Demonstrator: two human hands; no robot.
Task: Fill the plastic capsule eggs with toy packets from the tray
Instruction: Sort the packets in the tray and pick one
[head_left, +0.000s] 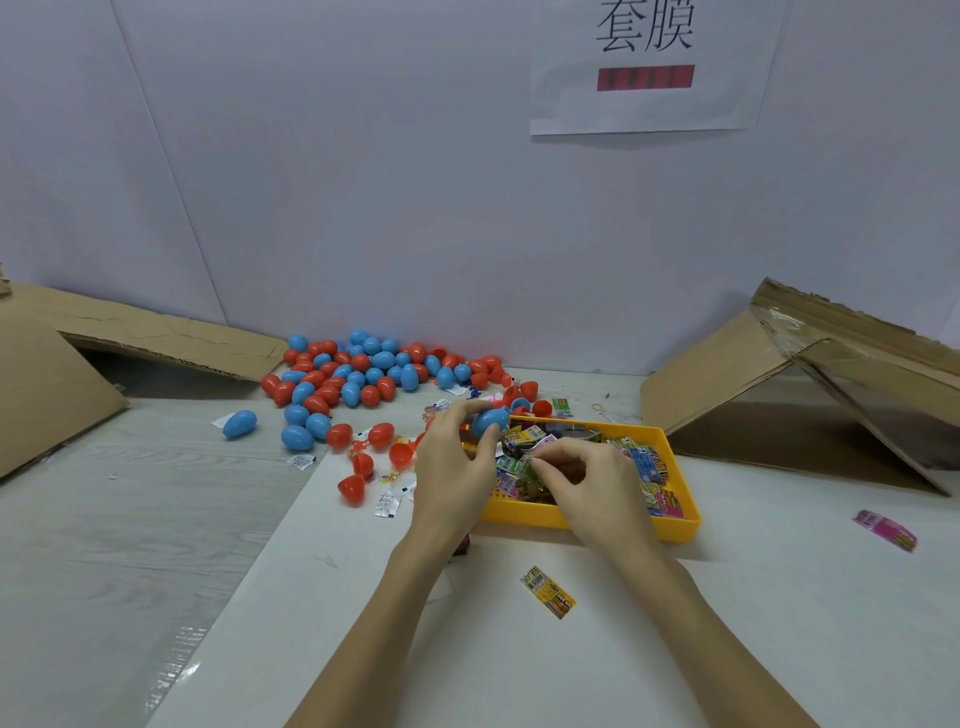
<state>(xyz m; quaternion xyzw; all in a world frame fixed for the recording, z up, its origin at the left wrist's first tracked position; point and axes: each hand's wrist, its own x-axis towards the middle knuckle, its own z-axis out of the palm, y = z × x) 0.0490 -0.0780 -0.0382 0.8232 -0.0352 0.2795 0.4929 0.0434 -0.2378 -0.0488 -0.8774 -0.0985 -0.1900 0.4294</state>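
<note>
Over the yellow plastic tray (670, 527), near centre: left hand (452, 467) grips a blue plastic capsule egg (491, 420), prob. held ready for filling; right hand (582, 480) pinches a toy pkt (524, 464) w/ curled fingers.

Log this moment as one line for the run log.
left hand: holds blue egg | right hand: pinching packet in yellow tray | egg pile: behind

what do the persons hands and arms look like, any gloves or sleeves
Both the left hand and the right hand are bare: no gloves, and no rings, watch or bracelet show. The forearms are uncovered to the picture's bottom edge, so no sleeves appear.
</note>
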